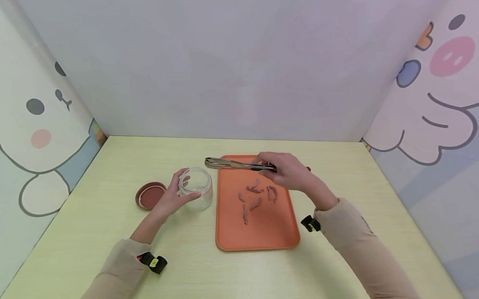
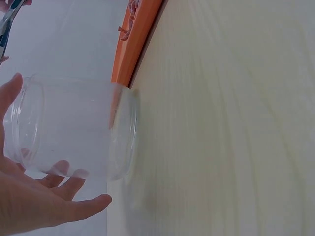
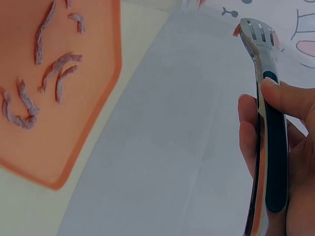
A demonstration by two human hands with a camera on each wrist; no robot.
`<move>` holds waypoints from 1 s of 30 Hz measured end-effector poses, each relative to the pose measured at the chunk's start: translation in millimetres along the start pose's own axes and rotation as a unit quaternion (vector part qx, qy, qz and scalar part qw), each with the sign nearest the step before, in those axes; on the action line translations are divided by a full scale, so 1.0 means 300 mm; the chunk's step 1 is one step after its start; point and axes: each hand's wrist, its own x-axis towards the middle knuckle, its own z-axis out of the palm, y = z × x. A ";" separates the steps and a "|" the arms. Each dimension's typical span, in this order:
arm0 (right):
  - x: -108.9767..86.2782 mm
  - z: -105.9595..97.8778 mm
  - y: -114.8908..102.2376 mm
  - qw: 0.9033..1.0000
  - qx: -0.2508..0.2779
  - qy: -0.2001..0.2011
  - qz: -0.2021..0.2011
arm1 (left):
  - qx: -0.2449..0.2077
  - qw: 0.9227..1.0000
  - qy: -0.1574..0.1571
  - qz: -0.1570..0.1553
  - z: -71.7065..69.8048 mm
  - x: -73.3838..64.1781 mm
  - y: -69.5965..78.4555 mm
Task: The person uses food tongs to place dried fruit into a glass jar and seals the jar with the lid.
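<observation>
My left hand (image 1: 173, 199) grips a clear jar (image 1: 204, 200) from its left side, thumb and fingers around it. The jar stands upright on the table with its mouth uncovered. Above the far part of an orange tray (image 1: 256, 238), my right hand (image 1: 288, 171) holds metal tongs (image 1: 239, 164) with dark grips, their slotted tips pointing left toward the jar. In the right wrist view a small reddish piece (image 3: 237, 30) shows between the tips of the tongs. Several thin, twisted reddish-brown strips (image 1: 256, 203) lie on the tray.
A round reddish-brown lid (image 1: 150, 196) lies on the table left of the jar, close to my left hand. The pale wooden table (image 1: 187, 271) runs back to a plain wall (image 1: 234, 79). Side walls with cartoon animals stand left and right.
</observation>
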 end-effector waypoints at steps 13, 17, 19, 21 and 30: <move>0.072 0.086 -0.029 1.000 -0.004 -0.006 0.019 | 0.003 1.000 -0.016 -0.019 -0.001 -0.026 0.057; 0.091 0.111 -0.038 0.999 -0.002 -0.018 0.035 | 0.001 0.999 -0.019 -0.029 0.002 -0.043 0.102; 0.097 0.124 -0.040 0.999 0.002 -0.024 0.042 | 0.001 0.999 -0.020 -0.034 0.002 -0.044 0.104; 0.101 0.136 -0.042 0.998 0.003 -0.031 0.053 | 0.006 0.999 -0.019 -0.037 0.003 -0.046 0.108; 0.105 0.175 -0.036 0.998 -0.029 -0.029 0.046 | 0.008 0.999 -0.019 -0.041 0.004 -0.048 0.113</move>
